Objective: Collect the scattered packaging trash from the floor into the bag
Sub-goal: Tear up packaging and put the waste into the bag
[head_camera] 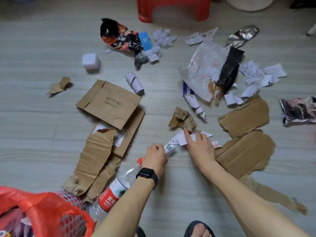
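While the left hand (154, 157) grips a rolled paper (169, 148), the right hand (200, 147) lies flat on scraps (180, 139)

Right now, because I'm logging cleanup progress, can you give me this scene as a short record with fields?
left hand: grips rolled paper
right hand: fingers rest on paper slips
red bag: lower left, open, some trash inside
plastic bottle: lying on the floor beside the bag, partly under the left forearm
cardboard pieces: several, flat on the floor
also loose: snack wrapper, clear plastic pouch, crumpled papers
red stool: far edge
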Action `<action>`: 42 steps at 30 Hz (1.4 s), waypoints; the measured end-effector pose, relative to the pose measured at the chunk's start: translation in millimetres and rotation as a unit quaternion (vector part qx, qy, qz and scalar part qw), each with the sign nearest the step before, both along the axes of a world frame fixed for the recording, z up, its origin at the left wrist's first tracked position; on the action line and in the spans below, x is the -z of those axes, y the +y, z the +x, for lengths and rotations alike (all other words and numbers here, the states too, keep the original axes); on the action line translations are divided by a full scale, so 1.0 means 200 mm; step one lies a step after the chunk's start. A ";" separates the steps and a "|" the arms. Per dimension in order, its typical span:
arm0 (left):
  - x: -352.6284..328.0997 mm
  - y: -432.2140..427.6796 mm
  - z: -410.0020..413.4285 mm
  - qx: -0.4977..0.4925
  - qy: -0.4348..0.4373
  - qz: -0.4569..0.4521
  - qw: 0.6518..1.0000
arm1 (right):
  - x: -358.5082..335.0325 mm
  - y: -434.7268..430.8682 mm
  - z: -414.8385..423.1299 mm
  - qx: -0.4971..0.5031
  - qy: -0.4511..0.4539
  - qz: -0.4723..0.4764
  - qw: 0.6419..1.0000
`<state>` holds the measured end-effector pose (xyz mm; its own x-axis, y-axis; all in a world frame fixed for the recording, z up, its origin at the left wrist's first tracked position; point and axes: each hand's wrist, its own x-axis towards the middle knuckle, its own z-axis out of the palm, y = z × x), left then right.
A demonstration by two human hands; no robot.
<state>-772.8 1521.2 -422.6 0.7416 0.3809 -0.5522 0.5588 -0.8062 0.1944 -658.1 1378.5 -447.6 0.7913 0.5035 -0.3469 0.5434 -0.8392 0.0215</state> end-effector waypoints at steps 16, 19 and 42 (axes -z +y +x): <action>-0.02 -0.03 -0.05 0.003 0.008 -0.026 1.000 | -0.09 0.07 0.03 0.011 0.080 0.051 0.995; -0.03 -0.04 -0.05 -0.001 0.008 -0.025 1.000 | -0.10 0.12 0.06 0.054 0.116 0.059 0.990; -0.08 -0.04 -0.20 -0.013 0.066 -0.067 0.996 | -0.19 -0.33 0.15 0.396 0.171 0.257 0.865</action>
